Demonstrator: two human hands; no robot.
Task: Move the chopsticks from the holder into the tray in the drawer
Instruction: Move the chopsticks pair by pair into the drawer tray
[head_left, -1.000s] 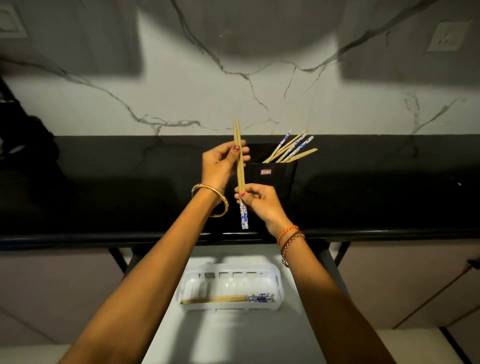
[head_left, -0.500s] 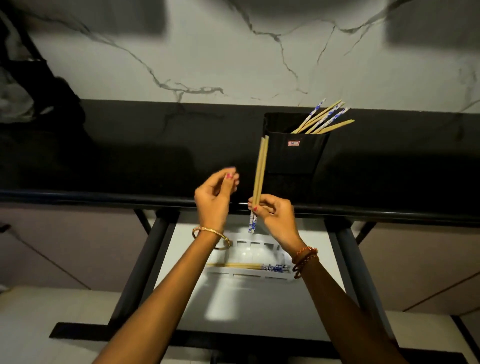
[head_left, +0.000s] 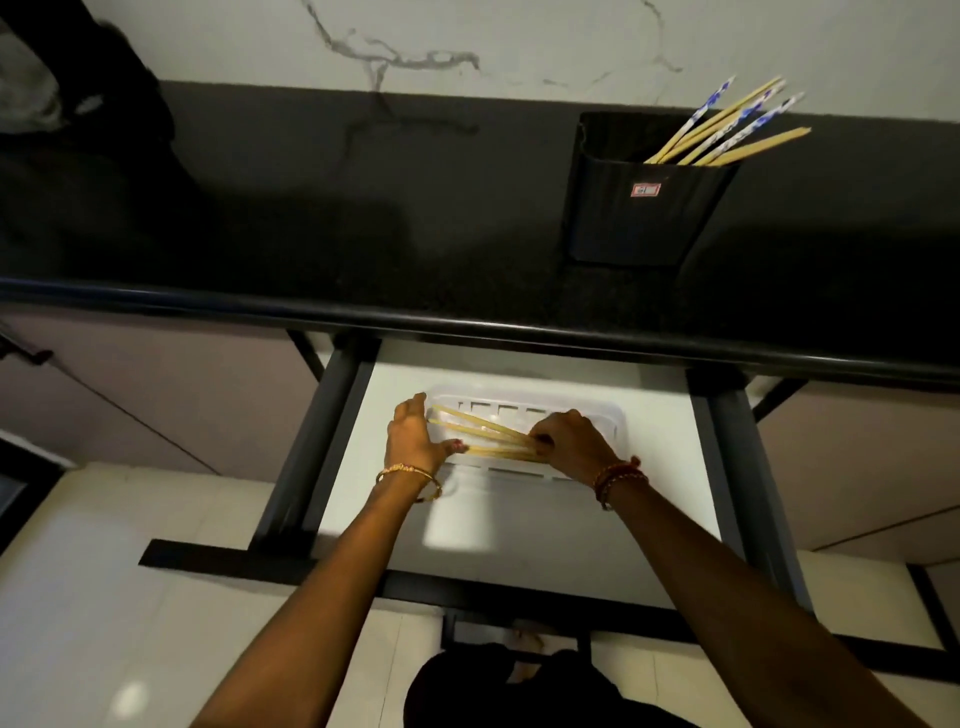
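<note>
both hands have dropped from counter height into the drawer (head_left: 665, 467). right hand (head_left: 571, 441) is closed on a bundle of chopsticks (head_left: 483, 431) lying low over the white tray (head_left: 618, 423). left hand (head_left: 415, 439), fingers spread open, steadies their far ends. up and right of the grip, the black holder (head_left: 644, 208) has more chopsticks (head_left: 727, 130).
</note>
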